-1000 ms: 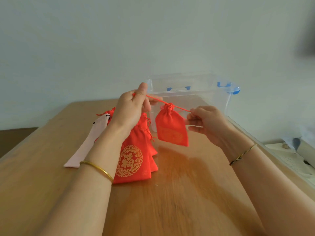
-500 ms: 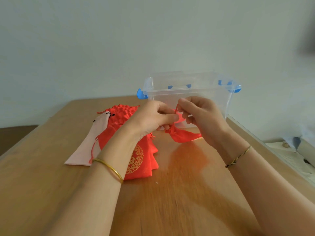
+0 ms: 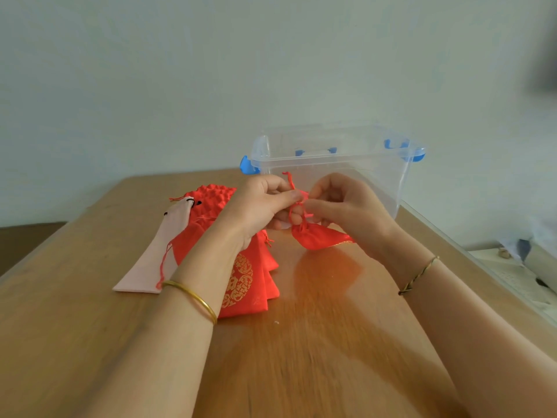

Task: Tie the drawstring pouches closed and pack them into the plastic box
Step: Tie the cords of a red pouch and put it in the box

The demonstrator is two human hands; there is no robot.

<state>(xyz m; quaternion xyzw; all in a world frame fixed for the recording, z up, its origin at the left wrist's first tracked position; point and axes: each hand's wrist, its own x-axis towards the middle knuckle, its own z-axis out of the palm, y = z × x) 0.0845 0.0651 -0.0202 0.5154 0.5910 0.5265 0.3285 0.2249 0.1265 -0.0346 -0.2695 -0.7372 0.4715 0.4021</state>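
Left hand [image 3: 265,203] and right hand [image 3: 343,206] both pinch the cord [image 3: 291,181] above the pouch [image 3: 316,239]; the knot should seat snug against the gathered neck.

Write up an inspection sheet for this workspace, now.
Surface: wooden table, glossy.
Job's things: small red pouch hanging from the hands, its drawstring being tied; pile of red pouches lying left; clear plastic box behind, lidless, no pouch seen inside.
Clutter: pale pink pouch beside the pile.
Grippers: left hand and right hand both pinch the drawstring.
Cables: nothing seen.
Surroundings: plain wall; blurred items off the table's right edge.
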